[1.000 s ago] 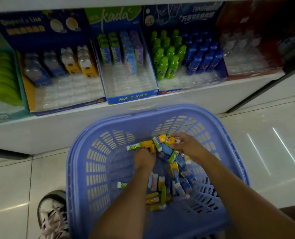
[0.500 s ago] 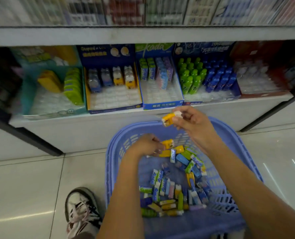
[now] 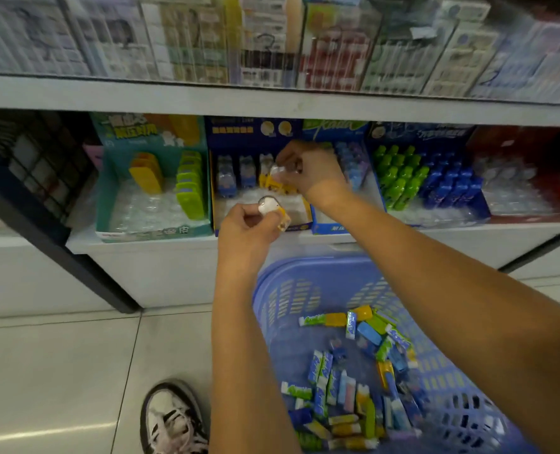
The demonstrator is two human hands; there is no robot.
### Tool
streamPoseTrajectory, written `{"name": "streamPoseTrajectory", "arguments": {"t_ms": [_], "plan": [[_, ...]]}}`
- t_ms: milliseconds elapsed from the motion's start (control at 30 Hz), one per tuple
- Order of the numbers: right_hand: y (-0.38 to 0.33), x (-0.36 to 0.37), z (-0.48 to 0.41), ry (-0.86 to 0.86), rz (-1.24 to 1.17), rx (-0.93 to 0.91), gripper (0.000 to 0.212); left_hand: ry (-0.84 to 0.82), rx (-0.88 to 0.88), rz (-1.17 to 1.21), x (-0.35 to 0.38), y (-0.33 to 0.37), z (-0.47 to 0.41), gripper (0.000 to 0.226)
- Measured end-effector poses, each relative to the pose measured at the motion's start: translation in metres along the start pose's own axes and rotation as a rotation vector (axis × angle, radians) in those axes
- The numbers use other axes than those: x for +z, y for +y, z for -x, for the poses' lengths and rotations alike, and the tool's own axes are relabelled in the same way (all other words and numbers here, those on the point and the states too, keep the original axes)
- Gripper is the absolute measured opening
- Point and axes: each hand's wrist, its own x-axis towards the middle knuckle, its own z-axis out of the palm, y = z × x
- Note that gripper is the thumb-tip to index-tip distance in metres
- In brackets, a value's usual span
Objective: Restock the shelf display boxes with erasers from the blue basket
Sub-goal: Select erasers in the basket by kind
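My right hand [image 3: 308, 170] reaches into the dark blue display box [image 3: 260, 224] on the low shelf and pinches a yellow-and-white eraser [image 3: 277, 178] beside the upright erasers standing there. My left hand [image 3: 247, 229] hovers just in front of the same box, gripping a second yellow-and-white eraser [image 3: 273, 209]. The blue basket [image 3: 314, 276] sits on the floor below my forearms, with several loose wrapped erasers [image 3: 354, 381] in green, blue and yellow across its bottom.
A teal display box [image 3: 154, 229] with yellow and green items stands left of the dark blue one. Boxes with green and blue bottle-shaped erasers [image 3: 413, 178] stand to the right. An upper shelf edge [image 3: 272, 103] overhangs. My shoe [image 3: 170, 417] rests on the tiled floor.
Both hands rose out of the basket to the shelf, each carrying a yellow eraser. The right hand went into the dark blue box. The view tilted up.
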Motion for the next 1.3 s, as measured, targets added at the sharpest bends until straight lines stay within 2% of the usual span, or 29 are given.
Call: {"name": "streamPoseTrajectory", "arguments": {"t_ms": [67, 233, 500, 600, 667, 733, 767, 833, 900, 967, 1033, 1133, 1300], "plan": [[-0.001, 0.005, -0.006, -0.032, 0.051, -0.029, 0.022, 0.026, -0.011, 0.054, -0.003, -0.005, -0.002, 0.010], [-0.002, 0.004, -0.015, -0.082, 0.086, -0.043, 0.023, 0.063, 0.020, 0.109, -0.008, -0.007, -0.004, 0.022], [-0.004, 0.004, -0.011, -0.099, 0.383, -0.221, 0.025, -0.002, 0.108, -0.028, -0.012, -0.009, -0.005, 0.030], [-0.007, -0.004, -0.001, -0.085, 0.196, -0.152, 0.027, 0.021, 0.152, -0.107, -0.007, -0.005, -0.002, 0.029], [-0.010, -0.012, 0.011, -0.125, -0.095, -0.028, 0.026, 0.056, 0.167, -0.103, -0.003, -0.003, -0.001, 0.026], [-0.012, -0.020, 0.026, -0.234, -0.362, 0.024, 0.012, 0.084, 0.174, -0.061, 0.001, 0.001, -0.001, 0.022], [-0.012, -0.024, 0.032, -0.278, -0.397, 0.021, 0.006, 0.079, 0.188, -0.049, 0.003, 0.001, -0.001, 0.022], [-0.007, -0.029, 0.036, -0.273, -0.386, 0.006, 0.009, 0.046, 0.233, -0.071, 0.008, 0.000, -0.001, 0.023], [0.000, -0.030, 0.030, -0.164, -0.313, 0.011, 0.012, 0.020, 0.278, -0.217, 0.011, -0.005, -0.002, 0.029], [0.007, -0.029, 0.022, -0.063, -0.200, 0.037, 0.014, 0.002, 0.324, -0.538, 0.014, -0.011, -0.003, 0.036], [0.015, -0.025, 0.017, -0.057, -0.116, 0.026, 0.017, -0.053, 0.363, -0.782, 0.017, -0.015, -0.004, 0.033], [0.022, -0.016, 0.016, -0.129, -0.023, -0.020, 0.018, -0.147, 0.345, -0.905, 0.022, -0.016, -0.004, 0.032], [0.018, -0.015, 0.010, -0.149, 0.101, -0.019, 0.020, -0.176, 0.338, -0.946, 0.020, -0.015, -0.006, 0.034]]}}
